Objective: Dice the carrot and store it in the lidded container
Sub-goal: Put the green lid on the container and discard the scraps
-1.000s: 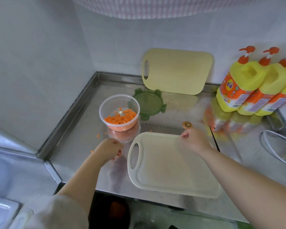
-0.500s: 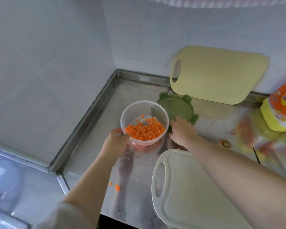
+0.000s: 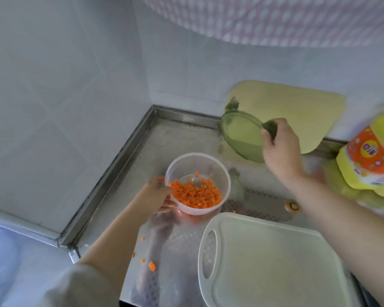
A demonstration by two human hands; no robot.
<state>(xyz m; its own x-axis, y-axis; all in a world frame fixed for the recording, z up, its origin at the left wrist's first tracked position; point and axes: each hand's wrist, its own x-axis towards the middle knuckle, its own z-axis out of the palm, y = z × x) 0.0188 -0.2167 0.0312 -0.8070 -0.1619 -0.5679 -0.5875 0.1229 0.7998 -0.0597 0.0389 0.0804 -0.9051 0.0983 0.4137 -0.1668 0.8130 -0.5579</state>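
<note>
1. Over by the corner of the steel counter [image 3: 186, 134], the left hand [image 3: 155, 197] is gripping the clear container [image 3: 208, 161] by its near-left wall, with the fingers curling under it. The diced carrot [image 3: 196, 196] is sitting in the bottom, well below the rim.
2. The right hand [image 3: 279, 147] is pinching the green lid [image 3: 239, 136] at its edge and holding it tilted in the air, behind and to the right of the container. That's right in front of the yellow cutting board [image 3: 297, 107] leaning on the wall. The lid's blurry, so I'm only guessing it's a clip tab being pinched.
3. I'm reading this as the capping step, with the chopping looking done. The white cutting board [image 3: 275, 262] is lying just beside the container.
4. Doing it well probably means levelling the lid first, then centring it over the rim while the left hand is bracing the container against the counter. Coming down tilted is asking for one side to catch. Then it's pressing round the edge and snapping each tab.
5. A few stray carrot bits [image 3: 151, 265] are lying on the counter by the left forearm. If they're wanted, they're going in before sealing.
6. One detergent bottle [image 3: 368, 156] is standing near the right forearm, so it's worth minding that on the way across.
</note>
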